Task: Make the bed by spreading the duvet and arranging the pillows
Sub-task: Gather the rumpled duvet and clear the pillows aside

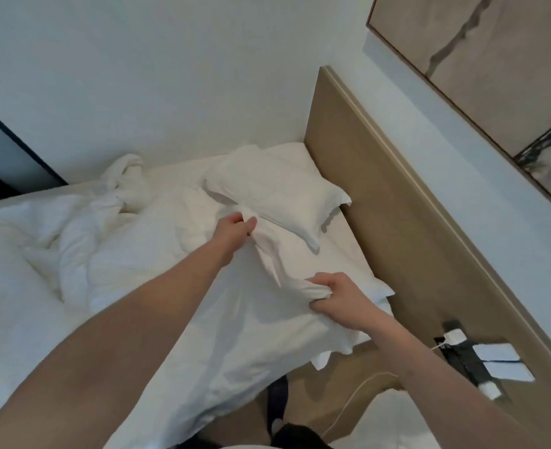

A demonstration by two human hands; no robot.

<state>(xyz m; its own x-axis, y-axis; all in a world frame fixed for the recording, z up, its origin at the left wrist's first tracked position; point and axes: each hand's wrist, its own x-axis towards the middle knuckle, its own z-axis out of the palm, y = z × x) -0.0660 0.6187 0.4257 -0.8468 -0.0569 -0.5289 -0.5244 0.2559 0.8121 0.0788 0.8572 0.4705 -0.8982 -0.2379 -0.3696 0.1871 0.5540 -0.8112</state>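
Observation:
A white duvet (73, 247) lies crumpled over the left and middle of the bed. Its near edge is bunched between my two hands. My left hand (233, 230) is shut on a fold of the duvet beside the far pillow (277, 189), which lies flat in the bed's back corner by the headboard. My right hand (335, 294) is shut on a twisted bunch of the same duvet edge. Under and behind that hand lies a second white pillow (374, 286), mostly hidden, against the headboard.
A tan headboard (397, 196) runs along the right. It carries a socket panel with a white plug and cable (455, 337) and white switches (501, 359). The white wall (170, 76) bounds the bed's far side. A dark-framed window (5, 157) is at left. Wooden floor (316, 393) shows below.

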